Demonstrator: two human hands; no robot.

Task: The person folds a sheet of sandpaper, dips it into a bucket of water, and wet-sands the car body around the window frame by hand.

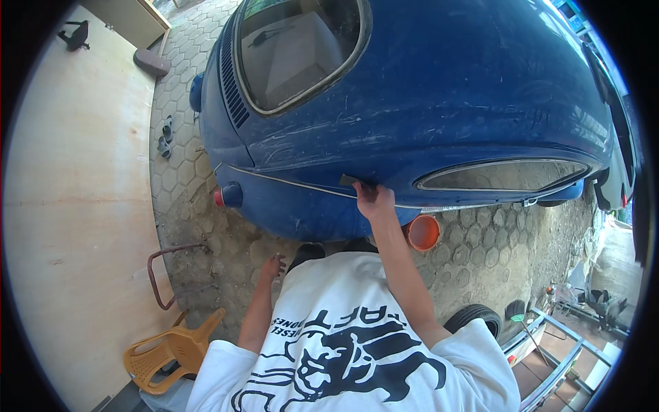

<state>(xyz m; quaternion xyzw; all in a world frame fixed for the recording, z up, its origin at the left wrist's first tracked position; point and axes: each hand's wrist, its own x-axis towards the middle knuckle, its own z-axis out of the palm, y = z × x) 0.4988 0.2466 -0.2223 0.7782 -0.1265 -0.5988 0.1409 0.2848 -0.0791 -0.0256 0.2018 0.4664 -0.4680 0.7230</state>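
Note:
My right hand (375,200) reaches forward to the side of a blue rounded car (439,89). Its fingers are closed on a small dark, flat piece of sandpaper (348,180), pressed against the paint just below the rear pillar, left of the side window (501,176). Pale scuffs and scratches mark the paint around it. My left hand (274,264) hangs low beside my leg, away from the car. Its fingers are loosely bent and apart, with nothing visible in them.
An orange bucket (423,233) stands on the paving below the car. A red bent metal bar (159,275) and a yellow plastic chair (175,350) are at left, beside a pale wooden board (82,192). Behind me at right lie a tyre (473,320) and a metal frame (566,350).

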